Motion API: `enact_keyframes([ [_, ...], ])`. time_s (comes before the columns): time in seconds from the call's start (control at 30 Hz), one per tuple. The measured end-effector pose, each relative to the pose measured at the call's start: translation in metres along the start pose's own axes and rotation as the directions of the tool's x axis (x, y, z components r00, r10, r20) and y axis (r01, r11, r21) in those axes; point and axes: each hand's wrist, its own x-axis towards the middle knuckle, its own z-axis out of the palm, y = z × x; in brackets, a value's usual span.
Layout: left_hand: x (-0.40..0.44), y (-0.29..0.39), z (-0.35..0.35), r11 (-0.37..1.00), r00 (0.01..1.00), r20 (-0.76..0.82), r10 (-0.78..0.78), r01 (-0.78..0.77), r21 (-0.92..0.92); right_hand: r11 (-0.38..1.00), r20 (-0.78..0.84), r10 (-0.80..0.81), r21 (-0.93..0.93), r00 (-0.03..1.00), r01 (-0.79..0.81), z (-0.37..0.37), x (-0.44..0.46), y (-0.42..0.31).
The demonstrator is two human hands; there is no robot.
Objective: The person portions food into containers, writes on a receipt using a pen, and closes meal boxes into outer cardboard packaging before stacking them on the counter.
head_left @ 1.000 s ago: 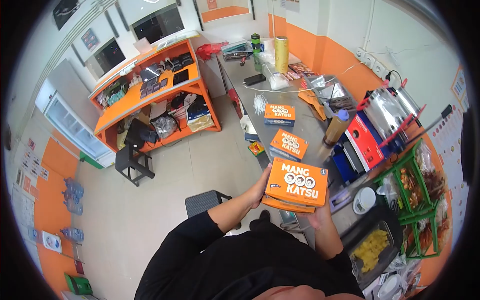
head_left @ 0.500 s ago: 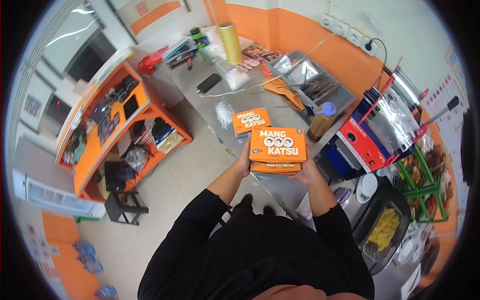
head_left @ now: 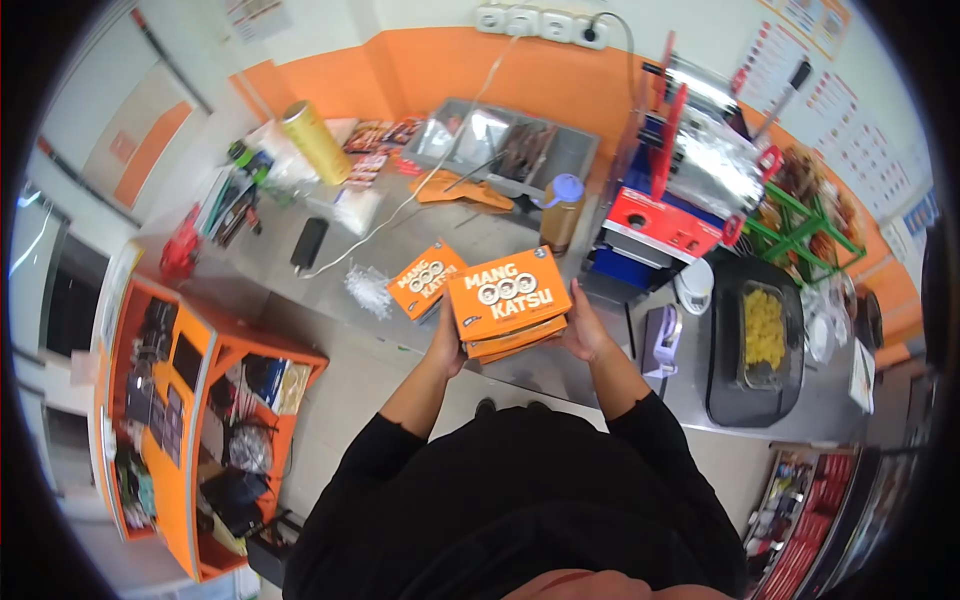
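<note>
Between my two hands is a stack of orange cardboard food boxes (head_left: 508,293) printed "MANG KATSU", with the lower ones partly covered by the top one. My left hand (head_left: 447,340) grips the stack's left side. On the right side, my right hand (head_left: 585,330) presses against it with the thumb up along the edge. Another orange box (head_left: 425,281) sits on the metal counter (head_left: 300,290) just behind the stack, to the left. Beside that box lies a small pile of white bits (head_left: 369,291). A brown sauce bottle (head_left: 562,215) with a purple cap stands behind the stack.
A red sealing machine (head_left: 665,215) stands at the right rear. Nearby are a white scale (head_left: 694,286), a purple box (head_left: 662,340) and a black tray pan (head_left: 725,385) with yellow food. Behind are a grey divided bin (head_left: 575,165), a black phone (head_left: 310,247) and a white cable (head_left: 400,212).
My view has turned to the right, so the counter and sealing machine shift left in the picture. The stack of boxes stays between both hands and now tilts slightly.
</note>
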Motion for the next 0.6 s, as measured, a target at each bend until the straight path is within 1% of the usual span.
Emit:
enact_keyframes([
  [0.03, -0.001, -0.003, -0.004, 0.999, 0.998, 0.055, 0.025, -0.022, -0.042, 0.997, -0.059, -0.056, 0.057, 0.997, 0.059, 0.0, -0.005, 0.004],
  [0.07, -0.004, -0.002, 0.001, 0.996, 0.992, 0.116, 0.046, -0.036, -0.085, 0.993, -0.106, -0.083, 0.07, 0.991, 0.091, -0.005, -0.01, 0.011],
  [0.1, -0.01, 0.001, 0.005, 0.999, 0.999, -0.028, -0.022, 0.022, -0.027, 0.988, -0.238, -0.156, -0.047, 0.959, 0.149, -0.012, -0.013, 0.02],
  [0.13, -0.021, 0.009, 0.011, 0.996, 0.982, -0.175, -0.075, 0.081, 0.031, 0.969, -0.361, -0.231, -0.166, 0.903, 0.182, -0.021, -0.022, 0.026],
  [0.17, -0.019, 0.0, -0.001, 0.998, 0.975, -0.221, 0.033, -0.022, 0.051, 0.889, -0.436, -0.44, -0.336, 0.785, 0.311, -0.03, -0.036, 0.033],
  [0.2, -0.016, -0.009, -0.013, 0.989, 0.952, -0.268, 0.146, -0.133, 0.065, 0.884, -0.473, -0.456, -0.336, 0.754, 0.324, -0.039, -0.052, 0.037],
  [0.23, -0.021, -0.005, -0.012, 0.947, 0.909, -0.268, 0.318, -0.289, 0.141, 0.743, -0.542, -0.649, -0.602, 0.534, 0.292, -0.05, -0.072, 0.042],
  [0.27, -0.031, 0.003, -0.007, 0.875, 0.837, -0.262, 0.481, -0.437, 0.21, 0.565, -0.506, -0.809, -0.809, 0.299, 0.159, -0.06, -0.091, 0.048],
  [0.3, -0.034, 0.011, -0.004, 0.879, 0.849, -0.239, 0.471, -0.428, 0.21, 0.533, -0.521, -0.844, -0.842, 0.127, 0.087, -0.072, -0.106, 0.056],
  [0.33, -0.037, 0.019, -0.002, 0.719, 0.743, -0.075, 0.665, -0.61, 0.332, 0.506, -0.506, -0.862, -0.863, -0.044, 0.007, -0.084, -0.121, 0.063],
  [0.37, -0.042, 0.029, 0.002, 0.505, 0.587, 0.106, 0.803, -0.763, 0.404, 0.51, -0.509, -0.859, -0.86, -0.056, -0.002, -0.109, -0.13, 0.076],
  [0.4, -0.052, 0.043, 0.01, 0.508, 0.591, 0.118, 0.798, -0.764, 0.398, 0.518, -0.512, -0.855, -0.849, -0.079, -0.107, -0.143, -0.133, 0.098],
  [0.43, -0.063, 0.059, 0.022, 0.192, 0.539, 0.372, 0.756, -0.725, 0.661, 0.521, -0.512, -0.853, -0.828, -0.099, -0.208, -0.162, -0.136, 0.11],
  [0.47, -0.071, 0.071, 0.032, -0.196, 0.531, 0.589, 0.609, -0.619, 0.761, 0.526, -0.516, -0.85, -0.824, -0.105, -0.211, -0.159, -0.143, 0.107],
  [0.5, -0.076, 0.072, 0.046, -0.217, 0.535, 0.599, 0.596, -0.611, 0.762, 0.76, -0.757, -0.649, -0.65, 0.073, 0.018, -0.152, -0.152, 0.1],
  [0.53, -0.073, 0.073, 0.053, -0.218, 0.535, 0.601, 0.594, -0.612, 0.76, 0.916, -0.864, -0.399, -0.357, 0.307, 0.184, -0.148, -0.157, 0.093],
  [0.57, -0.07, 0.075, 0.059, -0.275, 0.579, 0.613, 0.538, -0.567, 0.777, 0.917, -0.865, -0.397, -0.354, 0.308, 0.186, -0.151, -0.156, 0.093],
  [0.6, -0.068, 0.078, 0.063, -0.332, 0.625, 0.614, 0.483, -0.519, 0.788, 0.925, -0.861, -0.379, -0.339, 0.34, 0.173, -0.153, -0.154, 0.091],
])
